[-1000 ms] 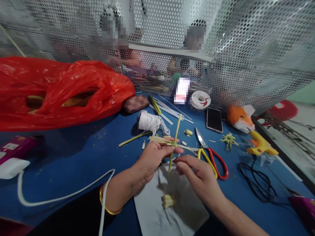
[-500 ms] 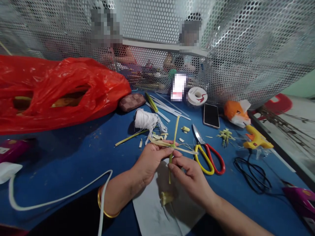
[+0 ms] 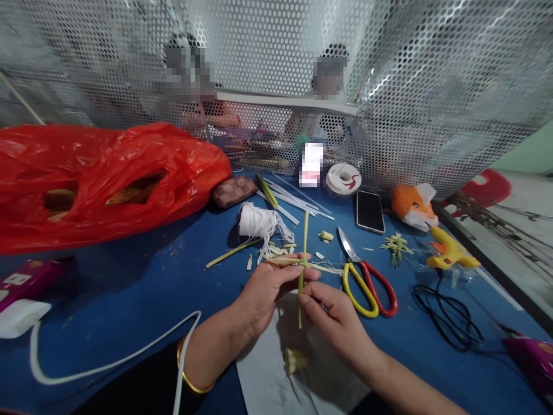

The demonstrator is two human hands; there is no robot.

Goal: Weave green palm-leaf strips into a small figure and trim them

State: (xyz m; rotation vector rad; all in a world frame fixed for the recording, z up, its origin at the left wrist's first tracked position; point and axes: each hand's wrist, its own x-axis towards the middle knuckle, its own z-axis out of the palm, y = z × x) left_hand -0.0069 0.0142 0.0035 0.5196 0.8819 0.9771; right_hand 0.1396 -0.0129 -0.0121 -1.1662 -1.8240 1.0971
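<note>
Green strips (image 3: 305,264), crossed, held over the blue worktop (image 3: 129,305) by the far end of the white paper (image 3: 254,374). Left hand's (image 3: 268,291) grip is narrow, thumb pinching right by the crossing with fingers behind. Right hand's (image 3: 334,308) grip is narrow too, on the lower strip, tip poking out below. Scissors (image 3: 358,263) lie to the right, string (image 3: 254,222) beyond the left hand, glue gun (image 3: 451,252) way off right. Oh, and a yellowish scrap (image 3: 296,360) sits on the paper.
</note>
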